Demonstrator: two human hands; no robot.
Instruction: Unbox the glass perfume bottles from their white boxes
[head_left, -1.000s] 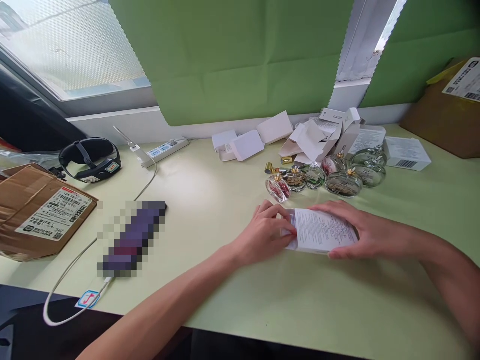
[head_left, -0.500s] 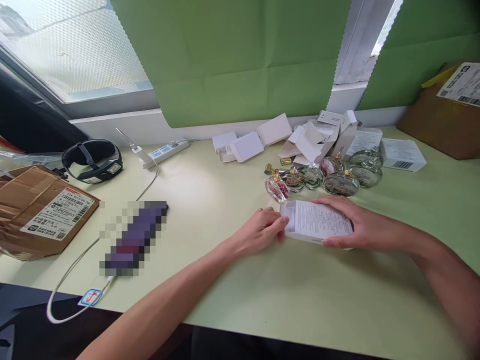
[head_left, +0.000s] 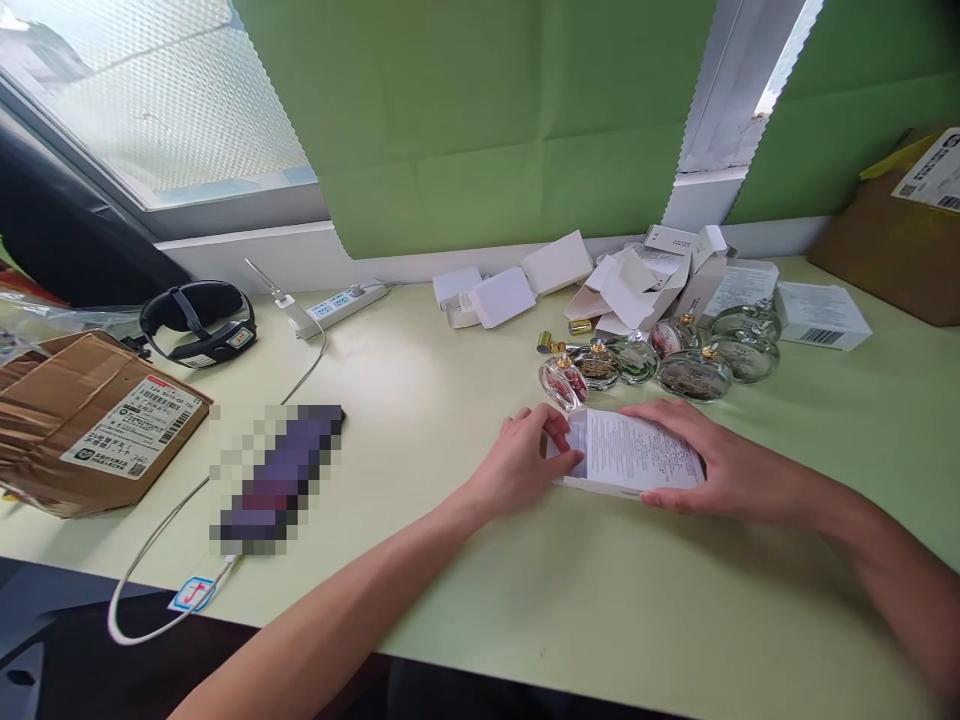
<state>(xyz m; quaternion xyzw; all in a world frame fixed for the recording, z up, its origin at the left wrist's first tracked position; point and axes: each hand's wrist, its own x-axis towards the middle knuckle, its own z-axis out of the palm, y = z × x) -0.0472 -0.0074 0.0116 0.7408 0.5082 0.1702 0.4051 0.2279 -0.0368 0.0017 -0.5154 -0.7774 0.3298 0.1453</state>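
Box: a flat white box (head_left: 637, 458) printed with small text lies on the pale green table (head_left: 570, 610), just in front of the bottles.
Left hand: the left hand (head_left: 525, 462) is at the box's left end, fingers curled, fingertips (head_left: 571, 458) touching the open end flap; it pinches or presses the flap, which of the two cannot be told.
Right hand: the right hand (head_left: 712, 462) grips the box's right end, fingers lying over the far edge and thumb along the near edge.
Hands together: both hands are on the one box, one at each end, well apart from each other.
Bottles: a cluster of round glass bottles (head_left: 660, 360) with gold necks stands just behind the box; the nearest, with a reddish filling, sits close to the left fingertips.
Gold caps: two small gold caps (head_left: 559, 338) lie loose at the left of the bottles.
Cartons: opened white cartons (head_left: 622, 280) and flat white lids are heaped behind the bottles, below the green blind (head_left: 480, 130).
Labelled box: a closed white box with a barcode (head_left: 821, 315) lies to the right of the bottles.
Parcels: one brown parcel (head_left: 97, 425) with a shipping label lies at the far left, another (head_left: 900, 220) at the far right.
Cable: a white cable (head_left: 172, 520) runs from a power strip (head_left: 341, 300) past a blurred dark object.
Headset: a black strapped headset (head_left: 199, 320) rests near the window.
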